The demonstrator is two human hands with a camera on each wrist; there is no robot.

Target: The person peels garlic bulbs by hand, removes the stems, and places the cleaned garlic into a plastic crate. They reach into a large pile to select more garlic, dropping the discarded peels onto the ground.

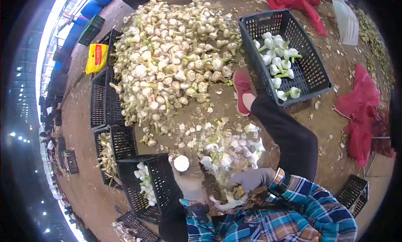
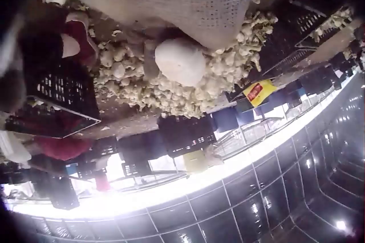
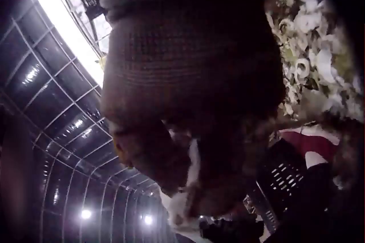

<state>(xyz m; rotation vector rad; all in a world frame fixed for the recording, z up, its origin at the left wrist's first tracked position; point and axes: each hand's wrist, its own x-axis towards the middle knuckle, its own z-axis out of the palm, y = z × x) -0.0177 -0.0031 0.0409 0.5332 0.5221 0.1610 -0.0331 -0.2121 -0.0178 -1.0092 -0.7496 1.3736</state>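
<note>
My left hand [image 1: 189, 184], in a pale knit glove, holds a clean white garlic bulb [image 1: 181, 163] at its fingertips. In the left wrist view the same bulb [image 2: 180, 62] shows large below the glove. My right hand [image 1: 253, 179], in a grey glove, is curled close to my lap around a small yellow-orange object [image 1: 238, 192], mostly hidden by the fingers; I cannot tell its kind. White garlic skin [image 1: 226, 205] hangs just below that hand. Between my legs lies a heap of peeled-off skins and stalk pieces [image 1: 226, 152].
A large pile of untrimmed garlic [image 1: 167, 53] spreads ahead. A black crate [image 1: 310, 70] with cleaned bulbs stands front right; another crate [image 1: 161, 179] holding white bulbs is at my left. Red mesh bags [image 1: 360, 103] lie on the right. A yellow bag [image 1: 96, 58] sits among crates far left.
</note>
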